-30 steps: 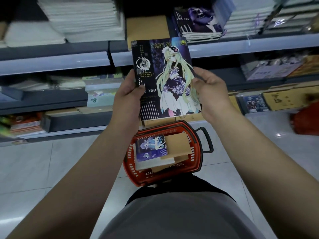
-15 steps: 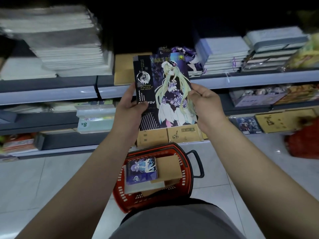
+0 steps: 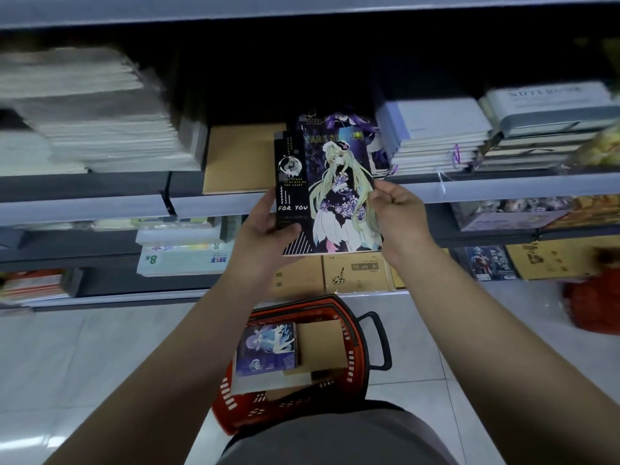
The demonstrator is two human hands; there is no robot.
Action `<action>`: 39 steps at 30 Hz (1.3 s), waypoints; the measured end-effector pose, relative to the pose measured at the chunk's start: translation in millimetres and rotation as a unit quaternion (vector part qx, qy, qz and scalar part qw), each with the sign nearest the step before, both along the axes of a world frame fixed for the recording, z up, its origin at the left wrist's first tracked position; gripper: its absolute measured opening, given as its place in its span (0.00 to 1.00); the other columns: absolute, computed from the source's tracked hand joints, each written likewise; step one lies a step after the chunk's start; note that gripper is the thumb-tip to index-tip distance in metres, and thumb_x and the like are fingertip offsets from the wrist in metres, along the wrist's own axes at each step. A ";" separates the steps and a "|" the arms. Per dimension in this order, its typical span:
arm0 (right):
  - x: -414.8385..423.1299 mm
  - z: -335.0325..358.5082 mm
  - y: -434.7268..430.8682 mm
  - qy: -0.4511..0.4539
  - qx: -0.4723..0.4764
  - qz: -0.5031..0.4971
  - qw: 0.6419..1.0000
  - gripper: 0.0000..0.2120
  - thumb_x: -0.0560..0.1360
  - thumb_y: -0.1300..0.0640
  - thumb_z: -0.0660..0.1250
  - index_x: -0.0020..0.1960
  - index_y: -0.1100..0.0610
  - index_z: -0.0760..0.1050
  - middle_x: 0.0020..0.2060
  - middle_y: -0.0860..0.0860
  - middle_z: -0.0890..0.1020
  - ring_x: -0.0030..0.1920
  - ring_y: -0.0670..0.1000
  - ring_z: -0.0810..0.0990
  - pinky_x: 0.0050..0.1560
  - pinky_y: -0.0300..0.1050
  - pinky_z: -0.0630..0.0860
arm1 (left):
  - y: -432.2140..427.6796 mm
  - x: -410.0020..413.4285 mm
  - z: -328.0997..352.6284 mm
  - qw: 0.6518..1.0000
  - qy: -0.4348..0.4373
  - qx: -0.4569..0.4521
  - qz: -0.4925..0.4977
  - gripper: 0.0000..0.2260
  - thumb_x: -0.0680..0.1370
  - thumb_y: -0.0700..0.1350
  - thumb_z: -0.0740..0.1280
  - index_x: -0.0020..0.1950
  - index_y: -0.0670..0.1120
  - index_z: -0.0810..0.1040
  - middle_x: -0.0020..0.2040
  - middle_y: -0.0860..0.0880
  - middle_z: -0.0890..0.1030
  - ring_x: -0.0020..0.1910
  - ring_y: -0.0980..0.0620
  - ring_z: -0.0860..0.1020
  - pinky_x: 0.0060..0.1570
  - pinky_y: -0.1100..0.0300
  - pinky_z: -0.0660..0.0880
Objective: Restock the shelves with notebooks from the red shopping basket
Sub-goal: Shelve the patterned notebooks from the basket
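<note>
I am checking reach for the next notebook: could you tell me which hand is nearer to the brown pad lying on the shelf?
Left. The left hand is just below the brown pad; the right hand is across the held notebook, farther right.

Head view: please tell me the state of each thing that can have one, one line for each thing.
Dark anime notebook: held up in front of the shelf, not yet placed.
Left hand: grips the notebook's left edge.
Right hand: pinches the notebook's right edge.
Red shopping basket: on the floor, handle down, notebooks inside.
Purple notebook: lying on top in the basket.
Matching stack on the shelf: lying flat, partly hidden by the held notebook.
</note>
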State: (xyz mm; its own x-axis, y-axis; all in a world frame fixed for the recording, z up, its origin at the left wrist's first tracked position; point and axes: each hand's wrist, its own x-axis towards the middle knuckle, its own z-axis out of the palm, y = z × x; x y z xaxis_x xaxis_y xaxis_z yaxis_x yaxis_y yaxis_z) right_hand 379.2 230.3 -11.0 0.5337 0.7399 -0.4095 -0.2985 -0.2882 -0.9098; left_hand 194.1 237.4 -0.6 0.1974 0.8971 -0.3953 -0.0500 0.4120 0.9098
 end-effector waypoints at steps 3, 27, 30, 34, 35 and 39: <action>4.5 -3.0 6.6 -0.017 -0.015 0.001 1.000 0.13 0.80 0.66 0.61 0.64 0.63 0.74 0.31 0.48 0.77 0.22 0.39 0.70 0.24 0.31 0.68 | 1.4 2.6 -5.8 1.000 -0.002 -0.004 -0.014 0.32 0.79 0.29 0.63 0.78 0.54 0.62 0.60 0.46 0.82 0.58 0.48 0.82 0.53 0.45 0.80; 17.1 -34.7 -0.1 -0.640 0.200 0.248 0.699 0.18 0.64 0.59 0.79 0.52 0.57 0.82 0.48 0.53 0.81 0.48 0.54 0.73 0.49 0.51 0.73 | 24.3 59.4 -11.9 0.989 0.005 0.010 0.150 0.12 0.80 0.35 0.65 0.60 0.44 0.70 0.57 0.44 0.79 0.52 0.51 0.80 0.38 0.63 0.80; 19.4 -33.8 6.4 -0.625 0.208 0.259 0.706 0.16 0.63 0.64 0.79 0.50 0.58 0.82 0.44 0.53 0.81 0.42 0.57 0.76 0.41 0.50 0.75 | 25.6 63.5 -11.7 0.986 -0.003 0.013 0.168 0.13 0.80 0.35 0.64 0.64 0.40 0.71 0.57 0.43 0.79 0.51 0.51 0.80 0.42 0.61 0.81; 19.6 -30.3 20.5 -0.631 0.182 0.246 0.713 0.15 0.64 0.68 0.77 0.49 0.59 0.83 0.44 0.53 0.82 0.40 0.59 0.79 0.35 0.48 0.77 | 25.6 66.8 -10.8 0.986 0.018 0.021 0.166 0.13 0.80 0.36 0.64 0.65 0.44 0.74 0.51 0.52 0.78 0.48 0.58 0.79 0.44 0.62 0.81; 19.3 -29.7 23.7 -0.627 0.175 0.243 0.719 0.15 0.64 0.68 0.76 0.50 0.59 0.83 0.45 0.54 0.82 0.42 0.59 0.80 0.34 0.48 0.78 | 25.8 67.2 -11.2 0.986 0.016 0.019 0.164 0.14 0.80 0.35 0.64 0.65 0.45 0.75 0.51 0.53 0.78 0.49 0.57 0.79 0.43 0.62 0.81; 15.4 -24.2 34.2 -0.590 0.100 0.270 0.754 0.11 0.76 0.63 0.65 0.56 0.57 0.80 0.51 0.52 0.78 0.49 0.53 0.76 0.43 0.44 0.73 | 28.2 67.3 -10.9 0.987 0.011 0.008 0.163 0.15 0.79 0.35 0.66 0.65 0.48 0.76 0.55 0.52 0.79 0.52 0.57 0.79 0.46 0.62 0.80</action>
